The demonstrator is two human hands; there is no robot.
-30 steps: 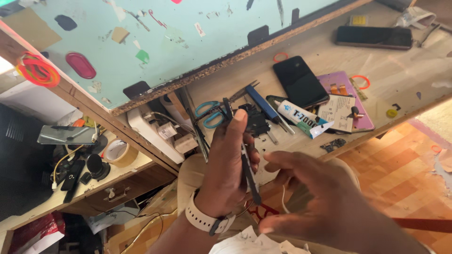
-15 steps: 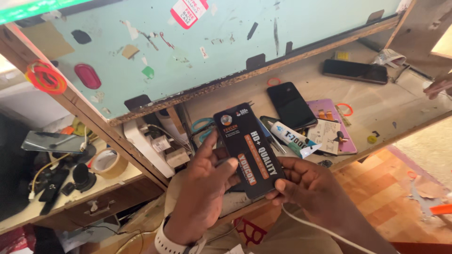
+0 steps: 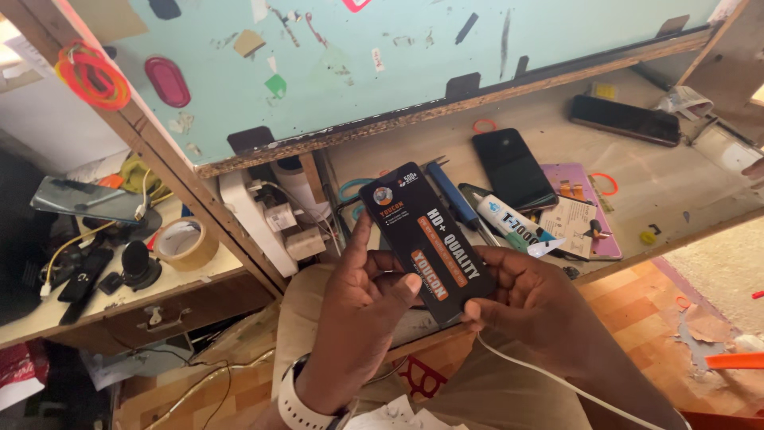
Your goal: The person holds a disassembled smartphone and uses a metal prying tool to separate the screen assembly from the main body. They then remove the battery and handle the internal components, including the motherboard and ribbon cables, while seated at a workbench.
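A flat black rectangular package (image 3: 424,239) with orange and white print is held tilted in front of me, over the workbench edge. My left hand (image 3: 362,306) grips its left and lower side, thumb on the face, and wears a white wristwatch. My right hand (image 3: 525,299) holds its lower right corner from below. A thin white cable (image 3: 549,374) runs across my right wrist. Both hands are shut on the package.
On the wooden workbench (image 3: 676,171) lie two dark phones (image 3: 513,167) (image 3: 625,119), a purple mat (image 3: 585,211) with small parts, a glue tube (image 3: 509,223) and a blue-handled tool (image 3: 446,191). A tape roll (image 3: 185,243) and chargers sit on the left shelf. A pale green board (image 3: 382,64) stands behind.
A second ago I held the thin package edge-on; it has turned face up toward me. Both hands now grip it higher, nearer the bench.
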